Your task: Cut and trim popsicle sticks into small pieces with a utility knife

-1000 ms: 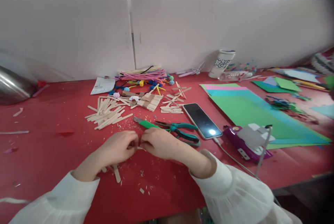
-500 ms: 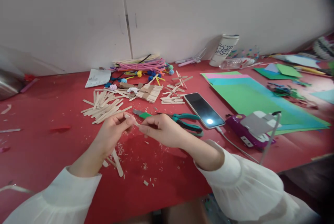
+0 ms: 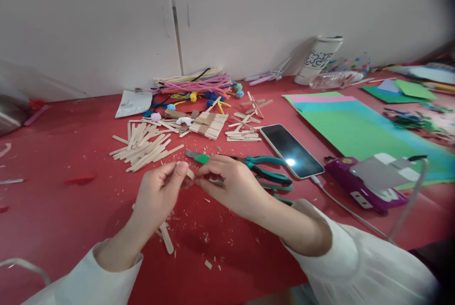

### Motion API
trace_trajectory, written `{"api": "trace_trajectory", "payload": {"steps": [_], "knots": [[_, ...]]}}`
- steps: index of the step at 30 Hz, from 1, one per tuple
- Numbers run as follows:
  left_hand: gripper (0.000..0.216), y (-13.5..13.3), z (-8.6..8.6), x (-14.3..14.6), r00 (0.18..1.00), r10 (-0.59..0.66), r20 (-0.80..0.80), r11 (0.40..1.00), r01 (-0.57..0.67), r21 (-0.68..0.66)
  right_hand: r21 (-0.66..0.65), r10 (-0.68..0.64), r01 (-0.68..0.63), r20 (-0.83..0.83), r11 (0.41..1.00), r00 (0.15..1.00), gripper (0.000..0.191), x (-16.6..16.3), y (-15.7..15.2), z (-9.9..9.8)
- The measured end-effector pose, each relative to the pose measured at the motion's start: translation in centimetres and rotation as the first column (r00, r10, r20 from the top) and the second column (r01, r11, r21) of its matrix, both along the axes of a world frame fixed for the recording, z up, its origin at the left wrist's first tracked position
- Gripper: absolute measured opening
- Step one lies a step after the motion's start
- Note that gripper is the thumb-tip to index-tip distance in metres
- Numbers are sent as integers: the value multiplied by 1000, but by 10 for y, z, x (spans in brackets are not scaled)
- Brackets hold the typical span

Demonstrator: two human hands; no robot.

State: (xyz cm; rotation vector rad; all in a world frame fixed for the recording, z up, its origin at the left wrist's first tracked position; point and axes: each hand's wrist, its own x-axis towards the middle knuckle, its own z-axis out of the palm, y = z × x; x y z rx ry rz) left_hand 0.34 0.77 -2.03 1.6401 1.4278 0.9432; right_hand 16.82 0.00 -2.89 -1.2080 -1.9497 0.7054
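Note:
My left hand (image 3: 159,193) and my right hand (image 3: 229,184) meet above the red table (image 3: 64,200), both pinching a short piece of wooden craft stick (image 3: 190,173) between their fingertips. Just behind the hands lie a green-handled knife (image 3: 198,157) and green-handled pliers (image 3: 270,172). A loose pile of wooden craft sticks (image 3: 144,146) lies beyond my left hand. Under my left wrist rest a couple of cut stick pieces (image 3: 166,237) among wood shavings.
A phone (image 3: 291,149) with a cable lies right of the pliers, beside a purple device (image 3: 362,184). Coloured paper sheets (image 3: 355,129) spread at right. Glued stick assemblies (image 3: 208,125), pipe cleaners (image 3: 199,87), a patterned cup (image 3: 318,58) and a plastic bottle (image 3: 336,78) stand near the white wall.
Both hands lifted off the table and now hold the stick piece slightly higher; the view dropped and shifted, so the table's things sit a little to the right.

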Motion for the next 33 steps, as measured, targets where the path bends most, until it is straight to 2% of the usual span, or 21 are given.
{"api": "trace_trajectory", "payload": {"steps": [5,9,12,17,21,24,26,28,30,33], "knots": [[36,-8,-1,2,975,7,-221,995,16,102,51,-57,49,170,998,984,10,-5,-3,0],[39,-12,-5,5,962,3,-274,987,41,155,90,-89,67,274,994,958,12,-7,-2,-1],[41,-14,-7,7,963,15,-271,981,38,190,137,-96,62,259,989,961,13,-8,-1,-2],[40,-17,-5,9,972,36,-232,984,6,176,187,-139,115,127,976,982,16,-10,0,-2],[39,-20,-4,12,970,82,-230,983,-40,181,93,-160,162,-33,982,987,19,-10,3,-1],[35,-20,-2,15,977,73,-199,983,-37,180,-84,-201,186,-218,979,955,16,-5,7,0],[35,-17,-2,14,987,60,-148,987,-36,159,-220,-209,140,-329,965,921,12,0,10,2],[34,-12,-1,12,993,73,-88,991,-63,116,-268,-177,79,-368,960,913,14,5,11,4],[31,-7,-2,10,995,94,-31,994,-92,62,-190,-114,55,-311,980,944,18,8,11,5],[27,-4,-5,6,996,91,-4,995,-91,32,-2,-14,14,-163,1000,986,9,8,9,5]]}}
